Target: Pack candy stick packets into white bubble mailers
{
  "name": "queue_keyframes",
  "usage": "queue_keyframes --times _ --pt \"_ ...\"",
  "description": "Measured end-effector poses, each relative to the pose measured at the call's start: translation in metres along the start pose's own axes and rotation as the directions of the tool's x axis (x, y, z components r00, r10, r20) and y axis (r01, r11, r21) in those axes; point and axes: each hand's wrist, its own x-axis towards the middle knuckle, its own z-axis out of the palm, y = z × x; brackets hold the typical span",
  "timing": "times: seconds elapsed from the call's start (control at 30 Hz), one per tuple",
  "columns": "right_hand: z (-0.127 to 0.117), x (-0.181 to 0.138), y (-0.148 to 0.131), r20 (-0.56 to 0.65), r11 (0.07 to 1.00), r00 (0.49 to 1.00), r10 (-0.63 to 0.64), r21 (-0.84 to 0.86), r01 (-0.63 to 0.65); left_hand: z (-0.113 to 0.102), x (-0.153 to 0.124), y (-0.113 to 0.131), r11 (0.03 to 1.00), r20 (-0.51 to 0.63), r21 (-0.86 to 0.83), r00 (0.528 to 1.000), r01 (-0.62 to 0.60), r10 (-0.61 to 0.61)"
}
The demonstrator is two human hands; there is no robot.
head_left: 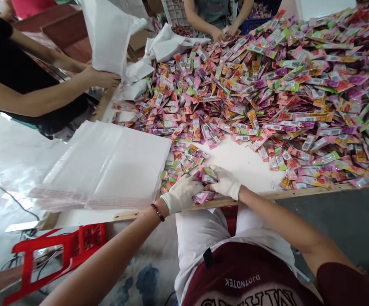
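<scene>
Both my hands wear white gloves and meet at the table's near edge. My left hand (182,193) and my right hand (225,182) are closed around a small bunch of colourful sachets (205,175), pressing it together from both sides. More loose sachets (181,160) lie just beyond my hands. A huge heap of the same pink, green and orange sachets (286,85) covers the white table (245,163) to the right and back.
A stack of flat white plastic bags (108,165) lies left of my hands. A person on the left holds up a white bag (108,34). Another person's hands (224,32) work at the far side. A red stool (60,255) stands on the floor at lower left.
</scene>
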Motion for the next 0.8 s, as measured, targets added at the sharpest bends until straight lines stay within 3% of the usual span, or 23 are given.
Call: queue_keyframes --times 0.1,0.33,0.5,0.63,0.7,0.8 --pt "-0.001 0.006 0.003 -0.014 0.990 1.000 0.024 -0.135 -0.026 0.005 -0.002 0.001 1.000 -0.017 0.015 1.000 -0.010 0.010" --pt "-0.040 0.005 0.024 -0.007 0.907 0.996 0.090 -0.412 -0.085 0.001 0.004 0.010 0.997 -0.051 0.066 0.998 -0.041 0.044" --pt "-0.057 0.001 0.043 0.027 0.932 0.999 -0.045 -0.358 0.051 0.005 0.008 0.015 0.998 -0.066 0.060 0.997 -0.020 0.024" --pt "-0.074 0.011 0.054 0.044 0.937 0.985 -0.169 -0.303 0.174 0.001 0.006 0.013 1.000 -0.153 -0.001 0.988 -0.016 0.016" --pt "-0.089 0.021 0.057 0.019 0.931 0.983 -0.183 -0.317 0.180 -0.005 0.005 0.008 0.999 -0.242 -0.037 0.970 -0.002 -0.007" --pt "-0.115 0.039 0.059 -0.079 0.911 0.989 -0.129 -0.403 0.086 -0.017 0.011 -0.001 0.998 -0.324 -0.054 0.945 0.019 -0.036"
